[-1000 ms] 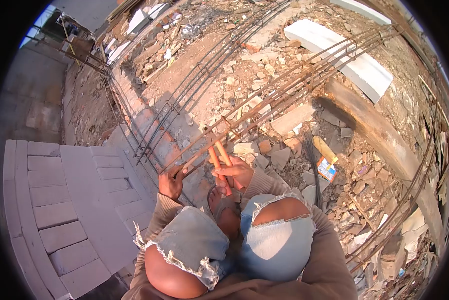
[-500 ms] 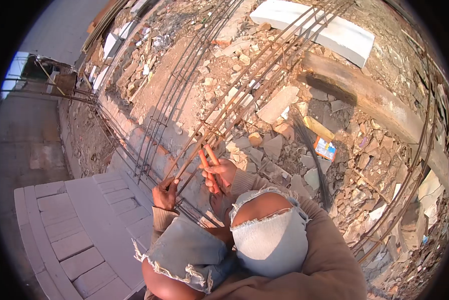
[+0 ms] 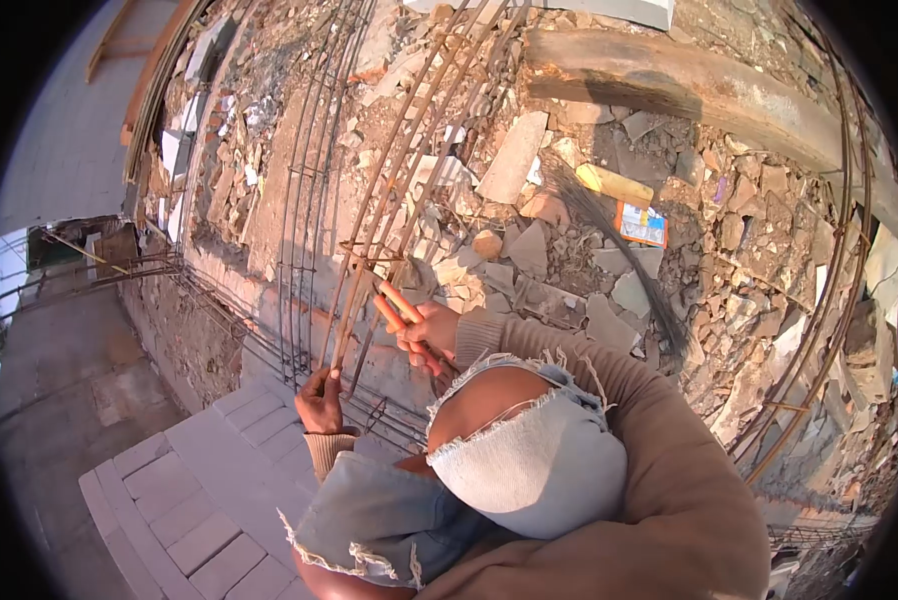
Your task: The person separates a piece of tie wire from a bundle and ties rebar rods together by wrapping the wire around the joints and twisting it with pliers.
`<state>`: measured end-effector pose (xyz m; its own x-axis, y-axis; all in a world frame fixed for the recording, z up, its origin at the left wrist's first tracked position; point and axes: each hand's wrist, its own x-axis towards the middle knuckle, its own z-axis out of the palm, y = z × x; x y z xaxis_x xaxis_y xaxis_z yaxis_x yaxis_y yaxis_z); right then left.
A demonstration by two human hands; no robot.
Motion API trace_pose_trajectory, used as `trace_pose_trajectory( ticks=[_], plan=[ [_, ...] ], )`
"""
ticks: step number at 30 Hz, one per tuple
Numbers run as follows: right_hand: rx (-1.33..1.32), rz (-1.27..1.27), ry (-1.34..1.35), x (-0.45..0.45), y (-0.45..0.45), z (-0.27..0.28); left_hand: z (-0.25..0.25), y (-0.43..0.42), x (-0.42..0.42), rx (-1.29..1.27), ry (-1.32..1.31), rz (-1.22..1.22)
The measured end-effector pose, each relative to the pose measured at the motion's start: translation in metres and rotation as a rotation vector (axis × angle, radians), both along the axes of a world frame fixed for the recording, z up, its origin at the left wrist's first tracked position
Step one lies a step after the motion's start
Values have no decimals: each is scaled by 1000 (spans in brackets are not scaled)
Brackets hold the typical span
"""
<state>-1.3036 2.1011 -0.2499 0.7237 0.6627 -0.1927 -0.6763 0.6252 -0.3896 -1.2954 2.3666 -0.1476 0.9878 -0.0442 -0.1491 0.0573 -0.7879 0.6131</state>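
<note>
My right hand (image 3: 429, 332) is closed round pliers with orange-red handles (image 3: 401, 302), held beside the steel rebar cage (image 3: 384, 215). The pliers' jaws are too small to make out clearly, close to a cross tie on the bars. My left hand (image 3: 319, 400) is closed, thumb and fingers pinching one rusty rebar of this cage near its lower end. Both hands are in front of my knees, in torn jeans (image 3: 529, 465).
A second rebar cage (image 3: 304, 215) runs alongside on the left. Pale blocks (image 3: 204, 480) are stacked at lower left. Broken rubble (image 3: 529, 250) covers the ground, with a wooden beam (image 3: 689, 90), a bundle of dark wire (image 3: 634, 275) and a blue-orange packet (image 3: 642, 224) on it.
The view has swung, so the surroundings sit differently in the frame. My right hand has turned the pliers, whose handles now slant more to the left. My left hand keeps its pinch on the bar.
</note>
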Motion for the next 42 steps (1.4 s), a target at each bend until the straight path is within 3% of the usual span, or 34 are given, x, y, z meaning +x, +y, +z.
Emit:
trace_pose_trajectory(
  ticks=[4,6,8,10,11,13,14,16,17,19,20,23,25,26,28,31,33,35,37,38,39,40,42],
  plan=[
    [-16,-14,-25,-7,-7,10,-4,-4,-3,11,41,-18],
    [-375,120,-206,1,-23,-5,-3,-4,8,-45,157,26],
    [-476,154,-254,-9,-43,0,0,-22,22,267,-364,-241],
    [-685,123,-469,-27,-49,-27,1,-38,61,201,-404,-248],
    [-811,114,-576,-38,-52,-42,-10,-47,83,100,-223,-206],
    [-727,-79,-575,-69,-65,-51,-50,-48,140,-127,199,-100],
    [-755,-47,-602,-83,-73,-68,-72,-45,169,-249,439,-45],
    [-801,-97,-544,-118,-85,-81,-36,-90,185,-599,696,82],
    [-819,-175,-463,-136,-91,-76,-22,-102,186,-574,758,141],
    [-1292,13,-493,-162,-108,-76,-21,-96,196,-524,830,33],
    [-1290,10,-491,-174,-120,-76,-22,-93,200,-474,898,-73],
    [-1268,-130,-405,-200,-151,-64,5,-110,188,-490,925,-70],
    [-1683,52,-303,-198,-160,-58,18,-125,177,-493,919,-3],
    [-1680,45,-310,-194,-160,-55,18,-126,176,-490,911,-2],
    [-2263,-46,-445,-179,-154,-44,12,-124,175,-531,900,142],
    [-2101,-493,-442,-118,-138,-23,12,-126,159,-564,880,75],
    [-1582,-614,-206,-38,-138,23,11,-124,153,-654,843,39],
    [-1104,-545,62,48,-136,40,8,-118,158,-669,850,2],
    [-773,-426,119,90,-128,101,17,-118,158,-676,810,-40],
    [-711,-377,206,125,-115,63,26,-120,159,-602,770,-23],
    [-1020,-172,-418,136,-122,47,33,-122,159,-531,729,-3],
    [-1316,-176,-1027,147,-128,31,44,-124,157,-556,717,-19],
    [-1343,-303,-1186,160,-120,29,63,-132,148,-479,643,-50]
  ],
)
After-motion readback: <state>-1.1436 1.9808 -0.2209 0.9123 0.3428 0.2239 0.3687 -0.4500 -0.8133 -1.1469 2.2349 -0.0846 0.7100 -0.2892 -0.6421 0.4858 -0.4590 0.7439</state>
